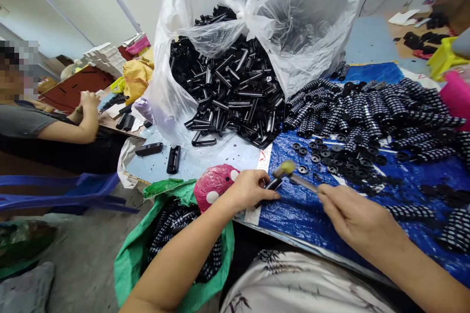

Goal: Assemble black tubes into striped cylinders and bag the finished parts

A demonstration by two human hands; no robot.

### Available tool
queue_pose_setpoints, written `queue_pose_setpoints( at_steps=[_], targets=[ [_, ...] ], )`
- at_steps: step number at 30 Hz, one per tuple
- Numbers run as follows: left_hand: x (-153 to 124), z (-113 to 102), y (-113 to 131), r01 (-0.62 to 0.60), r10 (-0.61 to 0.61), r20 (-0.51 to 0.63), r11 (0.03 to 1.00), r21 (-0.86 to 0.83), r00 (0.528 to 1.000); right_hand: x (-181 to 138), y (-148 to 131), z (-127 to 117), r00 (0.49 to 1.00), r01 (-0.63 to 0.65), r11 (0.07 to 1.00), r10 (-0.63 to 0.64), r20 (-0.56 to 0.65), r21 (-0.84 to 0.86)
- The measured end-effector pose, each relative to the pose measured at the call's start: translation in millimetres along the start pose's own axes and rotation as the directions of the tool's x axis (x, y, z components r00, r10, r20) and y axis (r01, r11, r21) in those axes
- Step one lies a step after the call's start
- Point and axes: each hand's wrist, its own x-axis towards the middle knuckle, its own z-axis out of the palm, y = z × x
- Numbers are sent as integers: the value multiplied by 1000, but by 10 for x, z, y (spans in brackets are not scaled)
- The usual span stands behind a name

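Head view shows the person's left hand (253,190) at the near part of the bench (235,155), its fingers and thumb pinching a short black plastic tube (272,185) beside the left edge of a blue plastic sheet (293,217). The right hand (348,210) has its fingers wrapped around the handle of a small hammer (301,181); the blurred, yellowish head is right at the far end of the tube, and whether the two touch cannot be told.

Behind the hands, a translucent plastic bag (164,78) stands open, spilling a heap of glossy black plastic parts (235,88) onto the bench. Two loose black housings (174,159) lie apart, left of the heap. To the right, black-and-white studded rollers (370,107) are piled on the sheet, with small black discs (325,154) scattered in front of them.

Next to the left forearm sits a pink bundle with white dots (213,187), over a green sack (128,259) filled with similar rollers. At far left, a co-worker in a grey sleeve (22,122) sits near a blue plastic chair (73,191).
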Motion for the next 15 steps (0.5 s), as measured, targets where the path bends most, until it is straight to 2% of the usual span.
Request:
queue_pose_setpoints(
  at_steps=[2,3,8,13,15],
  targets=[
    [33,5,1,-12,12,3,1000,0,1000,29,-14,32,996,32,997,-27,86,-65],
    [49,1,2,-11,11,14,1000,6,1000,38,-28,32,996,44,997,-38,86,-58],
    [143,-48,0,-71,65,49,988,139,997,54,-177,-37,986,162,969,-151,-73,189],
    [203,17,54,-97,85,59,962,254,995,-21,-304,32,953,268,953,-284,106,142],
    [173,15,112,-108,103,32,937,331,994,-64,-289,45,938,299,944,-317,137,137]
  ],
)
